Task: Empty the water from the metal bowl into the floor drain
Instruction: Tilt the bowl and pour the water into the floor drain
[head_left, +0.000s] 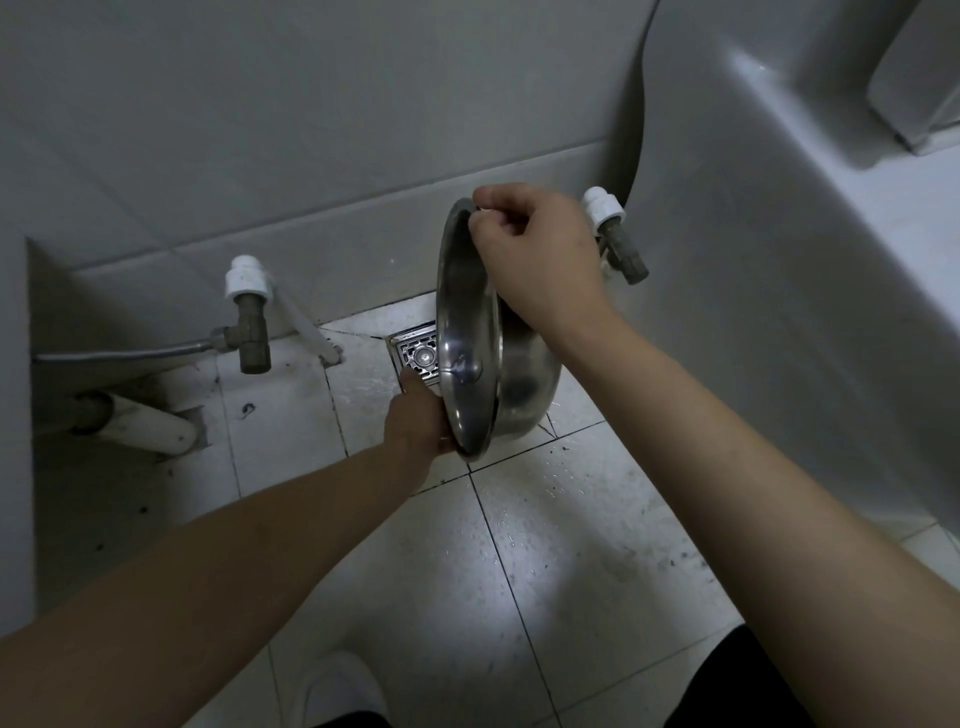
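Note:
The metal bowl (467, 332) is tipped on its side, its mouth facing left over the square metal floor drain (415, 356). My right hand (535, 254) grips the bowl's upper rim from above. Down at the near edge, my left hand (415, 418) holds the lower rim, with one finger pointing toward the drain. The bowl hides the right part of the drain. No water is visible inside the bowl; the tiles around the drain look wet.
A valve with a white cap (248, 306) and a braided hose stand left of the drain. Another capped valve (613, 228) sits behind my right hand. A large white fixture (779, 260) fills the right side. White pipes (150, 423) lie at the left.

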